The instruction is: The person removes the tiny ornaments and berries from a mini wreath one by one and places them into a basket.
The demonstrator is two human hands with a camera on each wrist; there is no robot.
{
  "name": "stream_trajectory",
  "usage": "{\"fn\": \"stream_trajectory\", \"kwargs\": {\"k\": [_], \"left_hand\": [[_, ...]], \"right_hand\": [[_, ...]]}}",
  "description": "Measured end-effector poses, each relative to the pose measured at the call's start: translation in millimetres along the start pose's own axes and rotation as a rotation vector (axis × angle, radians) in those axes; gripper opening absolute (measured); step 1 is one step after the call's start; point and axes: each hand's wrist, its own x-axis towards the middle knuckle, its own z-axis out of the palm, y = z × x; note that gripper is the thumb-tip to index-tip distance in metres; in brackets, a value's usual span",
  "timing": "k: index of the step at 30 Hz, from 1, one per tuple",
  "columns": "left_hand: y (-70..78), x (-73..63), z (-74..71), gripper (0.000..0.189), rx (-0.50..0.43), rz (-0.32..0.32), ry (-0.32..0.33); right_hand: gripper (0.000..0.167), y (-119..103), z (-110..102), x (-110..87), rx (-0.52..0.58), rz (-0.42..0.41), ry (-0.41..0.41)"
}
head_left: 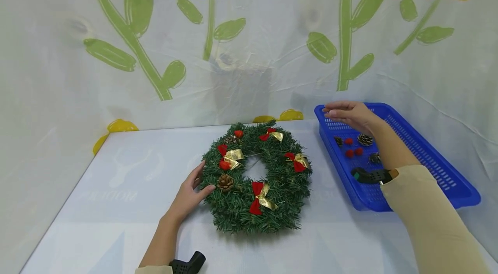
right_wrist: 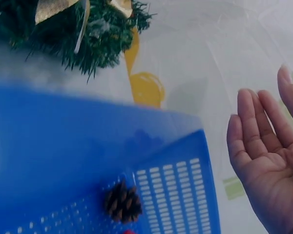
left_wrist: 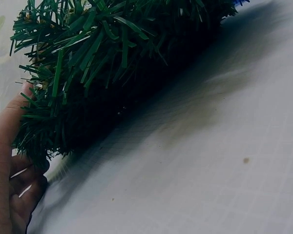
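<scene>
A green wreath [head_left: 285, 196] lies on the table, dressed with several red-and-gold bows, red berries and pine cones. My left hand [head_left: 190, 194] holds its left edge, thumb on the upper side; in the left wrist view the other fingers [left_wrist: 27, 187] curl low against the rim, partly hidden by needles. Over the far left part of a blue basket [head_left: 435, 153] hovers my right hand [head_left: 352, 115]. Its fingers are nearly straight and the palm [right_wrist: 271, 178] is bare in the right wrist view. Inside the basket lie pine cones [head_left: 365, 139] and red berries [head_left: 359, 151].
The white table [head_left: 128, 196] has faint printed patterns. Behind it hangs a pale curtain [head_left: 249, 49] with yellow flowers and green leaves, which continues along both sides. The basket's raised wall stands to the right of the wreath, with a strip of table between them.
</scene>
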Motion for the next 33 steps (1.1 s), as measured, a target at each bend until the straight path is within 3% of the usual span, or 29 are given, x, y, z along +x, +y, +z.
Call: {"fn": "stream_trajectory", "kwargs": {"k": [7,15,24,33], "left_hand": [[-0.5,0.4,0.0,0.077,0.004,0.001,0.002],[-4.5,0.8,0.8,0.077,0.004,0.006,-0.006],[-3.4,1.3,-2.0,0.077,0.016,0.011,-0.003],[-1.4,1.4,-2.2,0.077,0.016,-0.009,-0.017]], "right_hand": [[0.052,-1.9,17.0,15.3,0.010,-0.020,0.019],[0.032,3.5,38.2,28.5,0.042,-0.071,-0.013],[0.025,1.3,60.1,42.6,0.037,-0.107,-0.047],[0.044,3.6,87.9,55.8,0.035,-0.100,-0.064]]}}
